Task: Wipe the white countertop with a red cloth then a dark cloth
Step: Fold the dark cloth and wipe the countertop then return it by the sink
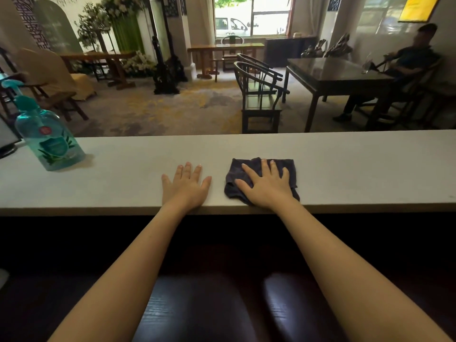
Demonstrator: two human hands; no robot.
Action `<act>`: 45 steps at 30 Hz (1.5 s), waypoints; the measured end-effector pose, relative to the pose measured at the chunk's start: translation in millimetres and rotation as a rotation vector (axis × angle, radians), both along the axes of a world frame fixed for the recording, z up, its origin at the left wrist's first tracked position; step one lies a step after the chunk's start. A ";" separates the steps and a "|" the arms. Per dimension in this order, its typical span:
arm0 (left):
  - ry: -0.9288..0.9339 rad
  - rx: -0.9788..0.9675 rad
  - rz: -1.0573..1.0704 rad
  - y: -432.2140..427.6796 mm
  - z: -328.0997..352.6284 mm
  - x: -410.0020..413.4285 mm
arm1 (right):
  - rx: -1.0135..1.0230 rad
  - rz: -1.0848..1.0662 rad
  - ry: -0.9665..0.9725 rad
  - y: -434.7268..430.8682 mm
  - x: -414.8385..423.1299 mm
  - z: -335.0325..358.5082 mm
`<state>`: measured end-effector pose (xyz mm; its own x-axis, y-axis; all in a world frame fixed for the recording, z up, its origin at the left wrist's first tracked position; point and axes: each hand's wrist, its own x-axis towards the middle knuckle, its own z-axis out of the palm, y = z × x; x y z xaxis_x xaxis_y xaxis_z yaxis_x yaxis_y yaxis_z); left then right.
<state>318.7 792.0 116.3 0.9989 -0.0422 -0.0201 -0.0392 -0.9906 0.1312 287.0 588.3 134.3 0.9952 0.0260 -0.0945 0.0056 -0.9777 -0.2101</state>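
A dark cloth (286, 166) lies crumpled on the white countertop (357, 169), near its front edge and a little right of centre. My right hand (265, 185) rests flat on top of this cloth, fingers spread, pressing it down. My left hand (185, 185) lies flat on the bare counter just left of the cloth, fingers apart, holding nothing. No red cloth is in view.
A teal pump bottle (48, 134) stands on the counter at the far left, beside a dark screen edge (6, 141). Beyond the counter are dark wooden chairs (259, 95), a dark table (338, 75) and a seated person (404, 70) at the right.
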 end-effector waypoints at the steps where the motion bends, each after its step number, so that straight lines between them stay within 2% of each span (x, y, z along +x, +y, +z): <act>1: 0.004 -0.007 0.001 0.1 0.5 -0.1 | 0.003 0.004 0.003 4.2 -2.3 0.5; 7: 0.023 -0.097 -0.023 -1.9 4.9 -3.1 | -0.002 0.045 -0.014 29.7 -19.1 -1.6; 12: 0.047 -0.082 -0.065 0.8 6.6 -3.2 | -0.017 0.082 -0.018 49.5 -23.3 -2.5; 15: 0.020 -0.235 -0.088 1.7 13.7 -7.1 | 0.003 0.121 -0.015 46.6 -26.3 -1.4; 17: -0.005 -0.296 -0.218 -1.3 17.7 -15.2 | 0.043 0.177 -0.021 39.0 -30.4 1.7; 20: 0.032 -0.218 -0.512 -7.4 18.2 -35.5 | 0.047 0.227 -0.071 20.4 -39.5 5.2; 22: 0.037 -0.175 -0.571 -8.5 16.5 -47.0 | 0.015 0.239 -0.115 10.0 -47.8 4.4; 27: -0.244 -0.064 -0.497 -22.6 10.3 -68.4 | 0.078 0.267 -0.229 -4.4 -67.8 0.1; 30: -0.335 -0.007 -0.468 -39.9 7.1 -77.2 | 0.137 0.254 -0.296 -19.5 -76.4 -2.5; 37: -0.379 0.041 -0.516 -102.8 11.3 -98.7 | 0.216 0.143 -0.356 -75.3 -101.3 -3.2; 45: -0.377 0.131 -0.588 -198.5 30.8 -128.4 | 0.310 0.089 -0.287 -170.2 -133.9 8.9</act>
<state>190.3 593.5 147.1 0.7515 -0.5970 0.2807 -0.5911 -0.7983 -0.1153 153.2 418.1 143.3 0.9726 0.0965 0.2117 0.1881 -0.8615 -0.4716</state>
